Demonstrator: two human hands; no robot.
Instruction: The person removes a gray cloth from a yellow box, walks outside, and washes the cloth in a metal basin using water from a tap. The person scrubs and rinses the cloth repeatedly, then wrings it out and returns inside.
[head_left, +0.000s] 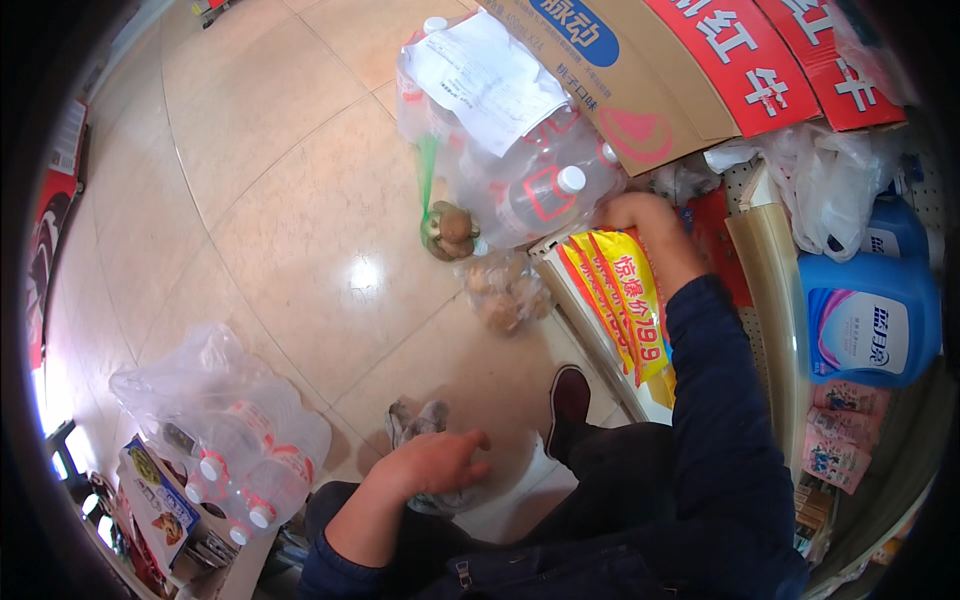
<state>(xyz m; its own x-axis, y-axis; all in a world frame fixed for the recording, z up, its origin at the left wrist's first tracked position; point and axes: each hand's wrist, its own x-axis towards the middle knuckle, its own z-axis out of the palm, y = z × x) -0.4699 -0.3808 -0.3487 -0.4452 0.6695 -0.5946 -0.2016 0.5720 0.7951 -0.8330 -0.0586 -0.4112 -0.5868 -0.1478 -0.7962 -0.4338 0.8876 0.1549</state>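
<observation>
My right hand reaches to the shelf at the far end of a row of yellow and red plastic packets. Its fingers are mostly hidden there, so I cannot tell whether they hold anything. The packets lean together on the low white shelf. Above the floor, before my knees, my left hand hovers with its fingers apart and nothing in them. A crumpled grey-white cloth lies just beneath and beyond it.
Shrink-wrapped bottles with a paper sheet on top stand beside cardboard boxes. Brown items in a clear bag lie on the floor. More wrapped bottles are at left. Blue detergent jugs stand at right.
</observation>
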